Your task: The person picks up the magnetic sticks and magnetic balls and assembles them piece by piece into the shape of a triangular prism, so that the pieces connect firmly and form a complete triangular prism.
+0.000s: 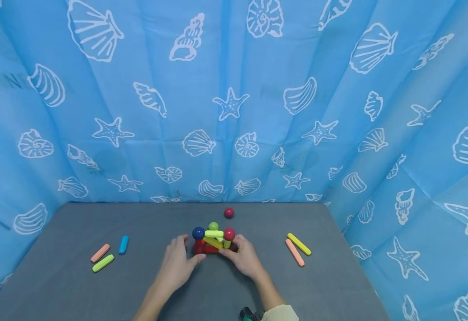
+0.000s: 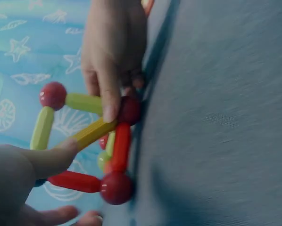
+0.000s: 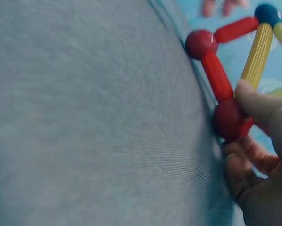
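Observation:
A small frame of magnetic sticks and balls stands upright on the table. Its top carries a blue ball, a red ball and a green ball. A yellow stick slants across the front from the blue ball to a lower dark red ball. My right hand grips this lower corner, thumb on the yellow stick's end and fingers behind the ball. At the opposite side my left hand is spread, its thumb pointing to the frame's lower left corner.
A loose red ball lies behind the frame. To the left are an orange stick, a green stick and a blue stick. A yellow stick and another orange stick lie right. A blue shell-patterned curtain hangs behind the table.

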Demonstrator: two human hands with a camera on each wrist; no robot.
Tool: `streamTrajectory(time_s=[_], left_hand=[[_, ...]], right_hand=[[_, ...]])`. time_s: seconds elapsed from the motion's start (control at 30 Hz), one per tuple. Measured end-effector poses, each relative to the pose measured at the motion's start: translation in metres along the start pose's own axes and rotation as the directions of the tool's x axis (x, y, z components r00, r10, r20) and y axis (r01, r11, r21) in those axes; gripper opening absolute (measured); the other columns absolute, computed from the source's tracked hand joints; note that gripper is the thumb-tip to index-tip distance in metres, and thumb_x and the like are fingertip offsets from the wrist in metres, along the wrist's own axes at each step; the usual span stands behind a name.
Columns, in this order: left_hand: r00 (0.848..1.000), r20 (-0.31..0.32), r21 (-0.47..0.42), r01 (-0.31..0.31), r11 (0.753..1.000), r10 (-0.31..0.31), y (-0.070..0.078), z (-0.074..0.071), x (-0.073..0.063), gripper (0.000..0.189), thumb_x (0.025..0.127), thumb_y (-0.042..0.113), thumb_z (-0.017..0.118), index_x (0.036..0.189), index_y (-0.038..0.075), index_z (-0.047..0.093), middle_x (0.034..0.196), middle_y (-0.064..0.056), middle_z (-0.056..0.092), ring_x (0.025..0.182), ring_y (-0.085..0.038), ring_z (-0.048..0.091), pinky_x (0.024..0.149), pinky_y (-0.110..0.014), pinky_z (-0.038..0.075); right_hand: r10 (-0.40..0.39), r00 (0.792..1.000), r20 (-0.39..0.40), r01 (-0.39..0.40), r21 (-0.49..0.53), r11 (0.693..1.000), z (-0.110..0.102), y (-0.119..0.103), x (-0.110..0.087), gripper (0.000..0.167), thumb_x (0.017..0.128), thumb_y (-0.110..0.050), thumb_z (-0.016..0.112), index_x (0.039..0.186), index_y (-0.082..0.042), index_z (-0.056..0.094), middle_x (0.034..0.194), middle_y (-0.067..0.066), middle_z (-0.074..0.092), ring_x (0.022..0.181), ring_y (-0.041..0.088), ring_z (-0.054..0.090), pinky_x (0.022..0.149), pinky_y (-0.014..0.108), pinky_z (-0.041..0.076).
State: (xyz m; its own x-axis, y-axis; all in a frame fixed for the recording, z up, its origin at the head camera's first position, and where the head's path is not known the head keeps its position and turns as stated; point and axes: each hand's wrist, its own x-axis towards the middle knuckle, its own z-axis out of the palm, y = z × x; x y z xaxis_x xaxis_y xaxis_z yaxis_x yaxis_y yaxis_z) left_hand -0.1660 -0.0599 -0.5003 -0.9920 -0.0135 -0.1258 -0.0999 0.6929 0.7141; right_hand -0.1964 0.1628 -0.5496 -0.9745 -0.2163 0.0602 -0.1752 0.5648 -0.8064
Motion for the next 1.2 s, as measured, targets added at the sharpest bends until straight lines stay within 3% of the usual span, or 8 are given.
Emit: streamTrajectory(time_s=[0.13,0.27,0.37,0.5,0.67,0.9,1.03,1.2], left_hand=[[0.987,0.135,0.031,0.083,0.996,-0.086,-0.009,0.009,-0.009,0.083,0.084,0.044,0.082,0.144,-0.003,0.048,0.134,-0.020,0.061,0.126,-0.040,0.057,0.101,-0.060,0.048],[0.976,0.196,0.037,0.085,0.996,-0.091,-0.010,0.016,-0.008,0.103,0.079,0.048,0.086,0.153,-0.003,0.037,0.151,-0.029,0.048,0.139,-0.050,0.044,0.108,-0.067,0.040],[0.974,0.213,0.038,0.068,0.997,-0.075,-0.012,0.021,-0.003,0.113,0.074,0.050,0.089,0.156,-0.003,0.032,0.155,-0.030,0.042,0.141,-0.052,0.040,0.108,-0.068,0.039],[0.981,0.192,0.026,0.023,0.999,-0.028,-0.015,0.026,0.004,0.115,0.071,0.048,0.091,0.156,-0.002,0.034,0.154,-0.027,0.045,0.140,-0.050,0.042,0.107,-0.068,0.040],[0.991,0.128,0.007,-0.029,1.000,0.028,-0.016,0.027,0.010,0.099,0.071,0.039,0.093,0.150,0.003,0.047,0.147,-0.021,0.054,0.135,-0.046,0.048,0.106,-0.064,0.044],[0.999,-0.034,-0.002,-0.039,0.999,0.039,-0.024,0.023,0.022,0.050,0.084,0.028,0.084,0.126,0.006,0.066,0.092,-0.004,0.065,0.081,-0.018,0.057,0.069,-0.036,0.047],[0.995,-0.087,-0.021,-0.056,0.998,0.054,-0.028,0.028,0.025,0.035,0.092,0.024,0.076,0.122,0.006,0.068,0.091,-0.002,0.071,0.078,-0.017,0.063,0.068,-0.036,0.051],[0.990,-0.094,-0.074,-0.113,0.991,0.106,-0.025,0.032,0.026,0.042,0.095,0.022,0.073,0.131,0.004,0.065,0.112,-0.009,0.076,0.100,-0.028,0.072,0.086,-0.049,0.056]], right_hand=[[0.029,0.995,0.096,-0.021,-0.083,0.996,-0.006,-0.011,-0.011,0.033,0.090,-0.033,0.078,0.118,-0.015,0.072,0.106,0.000,0.064,0.094,0.011,0.059,0.081,0.026,0.051],[0.007,0.967,0.254,0.001,-0.033,0.999,-0.017,-0.021,-0.020,0.026,0.095,-0.027,0.073,0.120,-0.017,0.073,0.108,0.000,0.070,0.092,0.005,0.062,0.080,0.022,0.053],[-0.042,0.977,0.208,0.039,0.017,0.999,-0.022,-0.024,-0.021,0.023,0.097,-0.021,0.071,0.118,-0.016,0.073,0.112,0.003,0.071,0.088,0.004,0.064,0.076,0.021,0.054],[-0.053,0.996,0.073,0.056,-0.033,0.998,-0.023,-0.023,-0.017,0.036,0.096,-0.021,0.072,0.130,-0.010,0.068,0.125,0.009,0.065,0.081,0.005,0.062,0.069,0.020,0.052],[0.020,0.990,0.141,-0.012,-0.060,0.998,-0.025,-0.017,-0.019,0.043,0.097,-0.023,0.071,0.136,-0.009,0.063,0.130,0.011,0.063,0.073,0.005,0.055,0.064,0.021,0.048],[0.040,0.989,0.145,-0.033,-0.047,0.998,-0.023,-0.011,-0.029,0.026,0.097,-0.025,0.071,0.121,-0.016,0.071,0.111,0.002,0.068,0.074,0.004,0.054,0.064,0.021,0.047],[0.028,0.982,0.187,-0.027,-0.006,1.000,-0.022,-0.009,-0.029,0.019,0.097,-0.025,0.070,0.114,-0.017,0.074,0.097,-0.001,0.072,0.068,0.002,0.055,0.060,0.020,0.047],[0.042,0.998,-0.048,-0.043,-0.015,0.999,-0.020,-0.003,-0.015,0.035,0.095,-0.030,0.074,0.120,-0.008,0.066,0.103,0.007,0.066,0.072,0.007,0.055,0.062,0.021,0.048]])
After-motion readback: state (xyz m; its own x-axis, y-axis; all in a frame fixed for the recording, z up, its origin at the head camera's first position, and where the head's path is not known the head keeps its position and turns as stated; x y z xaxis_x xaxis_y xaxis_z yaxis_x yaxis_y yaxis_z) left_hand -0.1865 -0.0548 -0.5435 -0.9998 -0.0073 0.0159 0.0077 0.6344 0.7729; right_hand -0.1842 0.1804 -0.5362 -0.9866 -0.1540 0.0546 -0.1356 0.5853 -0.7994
